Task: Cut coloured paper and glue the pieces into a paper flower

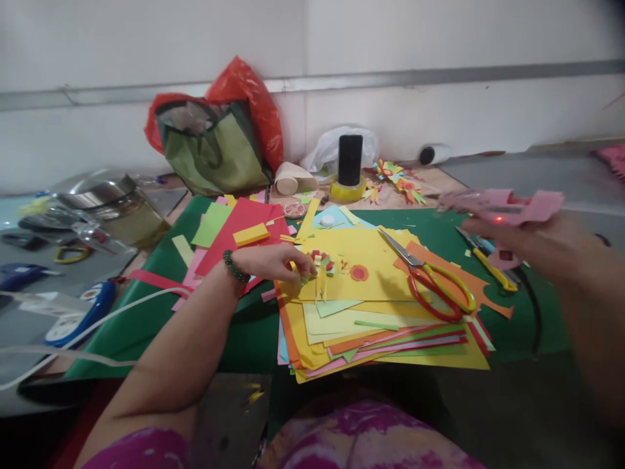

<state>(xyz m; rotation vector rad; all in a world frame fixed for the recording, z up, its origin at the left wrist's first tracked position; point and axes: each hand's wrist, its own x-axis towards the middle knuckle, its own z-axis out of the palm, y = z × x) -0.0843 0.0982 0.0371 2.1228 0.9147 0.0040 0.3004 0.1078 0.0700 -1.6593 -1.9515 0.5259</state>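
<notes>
My right hand [532, 244] is wrapped round a pink hot glue gun [512, 207], held up at the right with its small red light lit. My left hand [293, 262] is low over a yellow paper sheet [375, 260], fingers pinched together; what they hold is too small to make out. Beside its fingertips lie small red, white and green paper bits [323, 260] and some thin yellow strips [321, 286]. Farther right on the sheet is an orange-red paper flower disc [359, 273]. Large scissors [430, 277] with red and yellow handles rest on the paper stack.
A green mat [234, 339] covers the table. Red paper [229, 234] lies left, a box cutter [493, 264] right. Behind stand a phone [350, 159] on a yellow tape roll [347, 189], paper flowers [403, 182] and a green bag [215, 150]. A white cable [122, 311] crosses the left.
</notes>
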